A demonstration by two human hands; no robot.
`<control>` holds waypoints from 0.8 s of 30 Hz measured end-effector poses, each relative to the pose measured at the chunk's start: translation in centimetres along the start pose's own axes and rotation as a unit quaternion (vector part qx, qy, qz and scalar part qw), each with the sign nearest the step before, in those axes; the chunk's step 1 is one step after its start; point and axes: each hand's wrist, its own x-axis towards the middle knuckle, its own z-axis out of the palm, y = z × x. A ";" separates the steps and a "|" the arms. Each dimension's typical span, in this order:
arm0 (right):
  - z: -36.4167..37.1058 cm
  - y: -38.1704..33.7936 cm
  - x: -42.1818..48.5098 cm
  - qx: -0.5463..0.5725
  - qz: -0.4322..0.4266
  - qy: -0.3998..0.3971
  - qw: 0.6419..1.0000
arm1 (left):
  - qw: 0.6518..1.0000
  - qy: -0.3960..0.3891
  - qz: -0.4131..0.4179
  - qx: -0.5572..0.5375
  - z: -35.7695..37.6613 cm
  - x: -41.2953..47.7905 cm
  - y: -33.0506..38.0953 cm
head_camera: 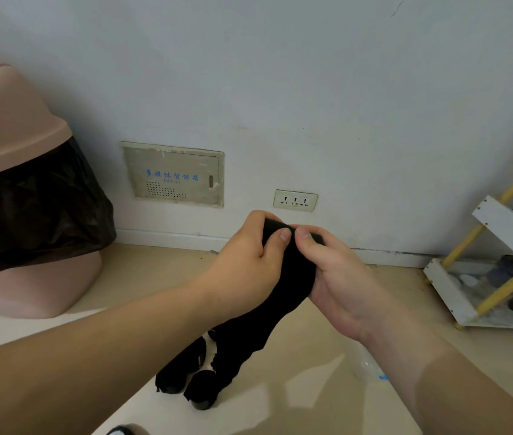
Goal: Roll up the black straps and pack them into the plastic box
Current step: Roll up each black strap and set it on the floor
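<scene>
A wide black strap (pixel 267 315) hangs down from both my hands toward the floor. My left hand (pixel 245 262) grips its top end from the left, thumb pressed on the fabric. My right hand (pixel 333 274) pinches the same end from the right, thumb beside the left thumb. Two rolled black straps (pixel 186 372) lie on the pale floor below, partly hidden by the hanging strap. A clear plastic box (pixel 365 362) shows faintly under my right forearm, mostly hidden.
A pink swing-lid bin (pixel 13 146) with a black liner stands at the left by the wall. A white and yellow rack (pixel 497 277) with dark items stands at the right. A wall socket (pixel 295 200) and a beige panel (pixel 173 175) sit low on the wall.
</scene>
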 end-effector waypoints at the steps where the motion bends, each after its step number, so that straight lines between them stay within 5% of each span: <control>1: 0.2 0.0 -0.1 0.001 -0.001 0.005 1.000 | 1.000 0.003 0.006 0.001 0.1 -0.1 0.0; 10: 0.2 -0.3 -0.9 0.040 0.014 -0.042 0.998 | 0.998 -0.023 0.048 -0.016 0.4 -0.5 -0.2; 16: -0.2 0.5 0.0 -0.158 0.053 -0.077 0.983 | 0.993 -0.017 0.085 0.080 -1.3 -0.3 -0.6; 19: -0.1 0.2 0.0 -0.111 0.036 -0.063 0.991 | 0.988 -0.021 0.109 0.104 -1.7 -0.3 -0.8; 24: -0.1 0.3 0.2 -0.065 -0.010 -0.021 0.998 | 0.996 -0.082 0.003 -0.039 -1.9 -0.8 -0.7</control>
